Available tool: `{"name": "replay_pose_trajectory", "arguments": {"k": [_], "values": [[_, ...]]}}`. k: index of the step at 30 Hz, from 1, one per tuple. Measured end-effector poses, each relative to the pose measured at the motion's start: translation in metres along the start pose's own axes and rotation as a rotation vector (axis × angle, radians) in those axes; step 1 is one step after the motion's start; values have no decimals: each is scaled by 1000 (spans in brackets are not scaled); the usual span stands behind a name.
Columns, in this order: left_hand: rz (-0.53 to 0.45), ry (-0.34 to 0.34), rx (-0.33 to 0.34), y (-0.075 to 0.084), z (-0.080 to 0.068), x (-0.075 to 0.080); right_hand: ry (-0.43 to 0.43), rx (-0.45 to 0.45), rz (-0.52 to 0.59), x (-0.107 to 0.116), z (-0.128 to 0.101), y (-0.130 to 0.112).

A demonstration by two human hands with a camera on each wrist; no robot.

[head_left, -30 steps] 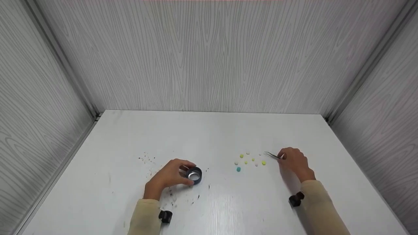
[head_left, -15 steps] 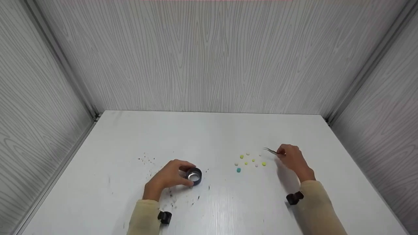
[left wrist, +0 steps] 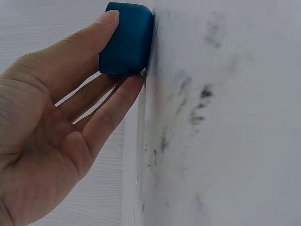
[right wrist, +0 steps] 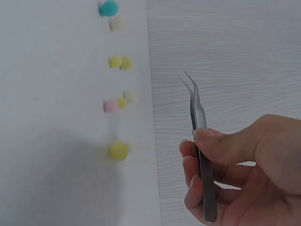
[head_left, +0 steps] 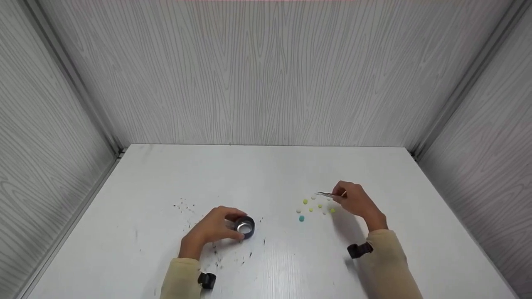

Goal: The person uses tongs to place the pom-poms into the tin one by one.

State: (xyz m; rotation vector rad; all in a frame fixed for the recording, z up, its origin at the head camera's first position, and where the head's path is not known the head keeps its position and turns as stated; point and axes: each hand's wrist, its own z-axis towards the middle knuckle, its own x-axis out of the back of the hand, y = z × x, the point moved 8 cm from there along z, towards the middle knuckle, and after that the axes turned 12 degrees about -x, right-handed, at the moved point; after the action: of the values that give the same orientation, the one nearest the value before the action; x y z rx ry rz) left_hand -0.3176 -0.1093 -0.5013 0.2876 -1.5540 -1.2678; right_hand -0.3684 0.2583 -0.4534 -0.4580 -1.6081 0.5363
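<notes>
My left hand (head_left: 214,227) grips a small round container (head_left: 245,227) by its side, thumb and fingers on opposite sides. In the left wrist view the container (left wrist: 126,40) is dark blue-teal, standing on the table; from above its silvery inside shows. My right hand (head_left: 356,201) pinches a pair of metal tweezers (right wrist: 201,141) with bent, slightly parted tips and nothing between them. In the head view the tweezers overlap the far side of a group of small pompom-like balls. Among these are a teal ball (head_left: 301,218), a pink ball (right wrist: 111,106) and a yellow ball (right wrist: 119,151).
Dark smudges (left wrist: 205,94) and specks mark the white table (head_left: 274,174) around the left hand. Panels with a wood-grain pattern rise at the back (head_left: 257,74) and on both sides.
My right hand has moved left with the tweezers, from the right of the balls to over their far side. The left hand keeps its grip on the container with no clear movement.
</notes>
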Motion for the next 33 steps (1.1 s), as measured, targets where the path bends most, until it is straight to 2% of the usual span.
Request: {"name": "replay_pose_trajectory", "arguments": {"k": [6, 15, 21, 33], "values": [[2, 4, -5, -1, -1, 0, 5, 12, 4, -6, -3, -13], [26, 12, -29, -1, -3, 5, 37, 133, 31, -15, -2, -31], [8, 0, -10, -1, 1, 0, 53, 140, 24, -20, -3, -30], [16, 8, 11, -3, -1, 0, 25, 148, 20, -38, 0, -29]]}}
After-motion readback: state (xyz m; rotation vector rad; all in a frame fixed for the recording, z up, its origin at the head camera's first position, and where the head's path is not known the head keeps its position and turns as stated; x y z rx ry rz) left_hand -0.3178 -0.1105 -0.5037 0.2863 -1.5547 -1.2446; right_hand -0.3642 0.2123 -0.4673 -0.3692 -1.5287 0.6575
